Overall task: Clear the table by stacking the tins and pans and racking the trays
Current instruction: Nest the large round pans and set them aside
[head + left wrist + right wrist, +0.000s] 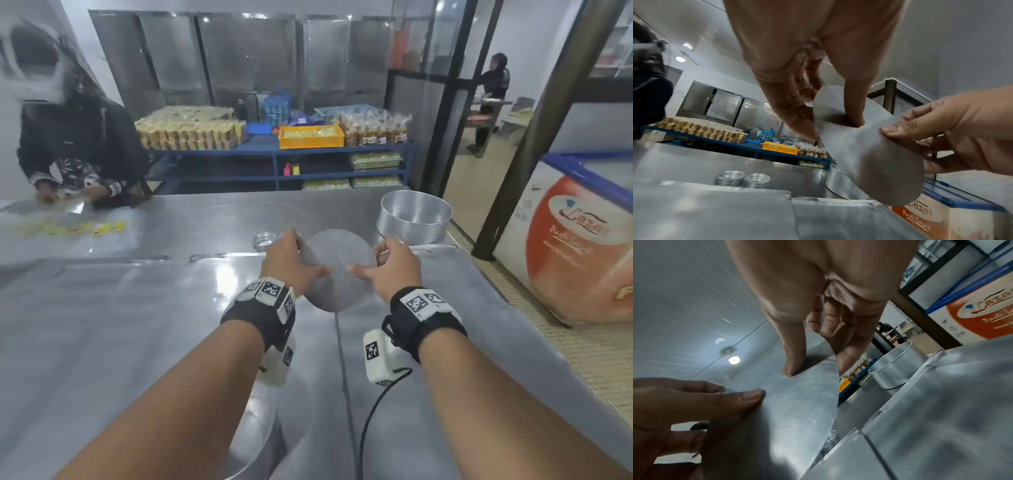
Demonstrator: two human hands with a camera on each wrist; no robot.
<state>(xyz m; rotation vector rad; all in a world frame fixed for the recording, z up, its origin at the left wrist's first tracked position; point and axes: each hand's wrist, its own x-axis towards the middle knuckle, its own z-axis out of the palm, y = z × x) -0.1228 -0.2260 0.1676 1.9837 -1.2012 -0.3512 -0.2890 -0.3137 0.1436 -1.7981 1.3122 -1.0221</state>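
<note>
I hold a flat round metal disc [337, 270] tilted above the steel table, one hand on each side. My left hand [291, 260] pinches its left edge, thumb on the near face and fingers behind. My right hand [390, 267] pinches the right edge the same way. In the left wrist view my left hand [831, 125] grips the disc [869, 162]; in the right wrist view my right hand [816, 366] grips the disc [787, 410]. A deep round pan [416, 216] stands at the far right. Two short stacks of small tins [742, 178] sit beyond my left hand.
Flat metal trays [102, 325] lie side by side under my arms. A shiny round pan [253, 435] sits close to me below my left forearm. Another person [75, 147] works at the table's far left. A chest freezer [575, 240] stands off the right edge.
</note>
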